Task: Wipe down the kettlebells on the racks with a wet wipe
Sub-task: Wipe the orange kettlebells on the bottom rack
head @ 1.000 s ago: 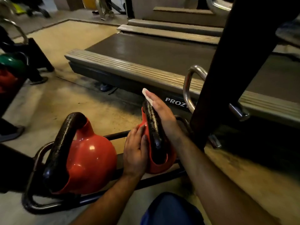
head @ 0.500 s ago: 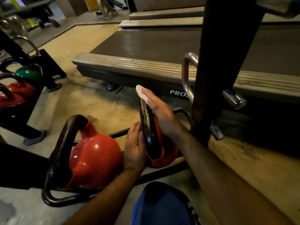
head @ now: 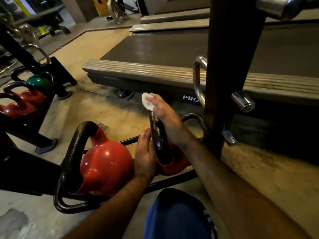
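On the low rack [head: 72, 207], our right hand [head: 165, 116] pinches the wipe [head: 147, 102] atop a kettlebell [head: 159, 140] handle; our flat left hand [head: 145, 155] braces its side.

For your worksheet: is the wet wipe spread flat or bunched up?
Bunched. The wet wipe is a small wad under the right hand at the handle's top.

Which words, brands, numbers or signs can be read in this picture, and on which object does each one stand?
"PRO", white letters on the dark side of the treadmill base; the black rack post cuts off the rest of the word.
White marks on the blue shorts: only partly in view, not readable.
Yellow sign far behind: too small and blurred to read.
No readable text shows on the kettlebells.
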Demonstrator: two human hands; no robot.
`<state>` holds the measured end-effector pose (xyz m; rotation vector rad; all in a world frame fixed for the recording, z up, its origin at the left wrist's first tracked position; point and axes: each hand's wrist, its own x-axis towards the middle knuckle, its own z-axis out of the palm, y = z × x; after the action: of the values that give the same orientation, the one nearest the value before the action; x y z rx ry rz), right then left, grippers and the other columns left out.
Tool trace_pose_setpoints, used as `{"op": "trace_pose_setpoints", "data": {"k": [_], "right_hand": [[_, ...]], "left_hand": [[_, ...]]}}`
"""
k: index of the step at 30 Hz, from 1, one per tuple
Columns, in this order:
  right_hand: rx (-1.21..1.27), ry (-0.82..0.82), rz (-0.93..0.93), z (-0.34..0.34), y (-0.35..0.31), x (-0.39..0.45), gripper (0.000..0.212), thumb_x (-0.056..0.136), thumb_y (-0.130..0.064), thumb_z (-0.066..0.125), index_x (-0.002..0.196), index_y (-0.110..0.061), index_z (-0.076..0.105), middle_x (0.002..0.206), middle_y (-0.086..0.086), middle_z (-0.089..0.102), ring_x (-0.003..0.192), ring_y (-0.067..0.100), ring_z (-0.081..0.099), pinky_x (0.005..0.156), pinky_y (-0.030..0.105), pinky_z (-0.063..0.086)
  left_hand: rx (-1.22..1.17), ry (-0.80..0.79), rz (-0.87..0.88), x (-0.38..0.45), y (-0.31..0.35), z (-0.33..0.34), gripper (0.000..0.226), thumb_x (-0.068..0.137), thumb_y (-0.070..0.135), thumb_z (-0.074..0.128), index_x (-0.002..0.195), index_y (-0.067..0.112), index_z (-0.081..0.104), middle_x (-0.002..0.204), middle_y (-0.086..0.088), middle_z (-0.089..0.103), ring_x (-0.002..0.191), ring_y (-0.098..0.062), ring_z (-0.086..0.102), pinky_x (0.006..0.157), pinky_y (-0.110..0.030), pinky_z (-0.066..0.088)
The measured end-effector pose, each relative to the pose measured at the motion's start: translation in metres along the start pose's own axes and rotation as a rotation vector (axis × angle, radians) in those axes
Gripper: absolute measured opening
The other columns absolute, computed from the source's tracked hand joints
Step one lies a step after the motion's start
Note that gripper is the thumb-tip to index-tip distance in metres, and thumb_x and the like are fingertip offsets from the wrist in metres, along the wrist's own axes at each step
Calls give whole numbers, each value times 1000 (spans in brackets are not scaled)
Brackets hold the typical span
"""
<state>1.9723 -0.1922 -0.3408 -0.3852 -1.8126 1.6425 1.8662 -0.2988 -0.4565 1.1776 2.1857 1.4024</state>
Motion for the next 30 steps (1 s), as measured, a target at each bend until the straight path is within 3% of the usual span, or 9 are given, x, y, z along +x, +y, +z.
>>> {"op": "trace_pose_setpoints", "data": {"k": [3,7,9,11,14,17,22,26,30], "right_hand": [[-85,-52,-85,-6,15,-14,66,95,-46,43,152,-12,42,165,1,26,154,8,16,127,40,15],[-68,-68,30,-12,4,-14,77,90,-55,45,158,-21,29,167,-4,19,152,3,15,127,36,14],[-112,-87,-34,-8,2,-19,73,91,-52,44,155,-18,35,167,-3,21,153,3,13,125,29,13],[-138,-92,-117,-9,8,-25,68,93,-46,44,152,-13,41,165,1,28,153,6,15,127,34,13],[-78,-66,-58,-17,-1,-21,63,94,-44,44,147,-11,50,162,1,35,152,7,23,127,43,15],[-168,-89,-98,-11,-11,-28,54,93,-42,43,137,-15,60,158,-2,41,152,5,21,126,31,14],[-305,-121,-249,-17,-4,-55,44,97,-30,45,133,-14,65,153,3,49,151,14,26,124,45,23],[-317,-90,-207,-9,-16,-51,41,97,-30,44,123,-12,71,148,3,54,150,12,29,125,34,21],[-436,-132,-355,-9,-12,-81,35,97,-17,49,122,-8,71,146,7,56,149,18,33,122,42,27]], "left_hand": [[-29,-24,33,2,0,0,52,104,18,53,148,43,38,152,6,47,142,-19,41,112,-55,38],[-13,-32,44,5,-3,-1,49,104,18,54,147,39,42,149,2,49,141,-22,44,110,-58,39],[-12,-28,71,4,-1,-1,51,104,17,53,148,40,39,152,3,47,143,-20,41,112,-56,38],[-28,-25,87,4,3,-2,50,105,18,52,148,41,39,152,3,46,143,-19,41,112,-55,38],[6,8,33,1,5,-2,44,105,24,53,143,42,43,148,1,51,139,-21,45,110,-56,40],[0,-7,73,1,2,-3,42,105,26,50,145,38,43,151,0,48,142,-21,43,112,-54,39],[84,-32,85,6,0,-1,35,105,23,50,140,29,47,141,0,55,132,-18,52,106,-51,46],[126,-39,120,1,5,-2,38,107,24,44,144,28,42,147,1,49,138,-15,45,113,-46,41],[171,-18,45,1,12,-3,32,104,33,39,134,28,51,133,7,57,125,-7,54,105,-43,47]]}}
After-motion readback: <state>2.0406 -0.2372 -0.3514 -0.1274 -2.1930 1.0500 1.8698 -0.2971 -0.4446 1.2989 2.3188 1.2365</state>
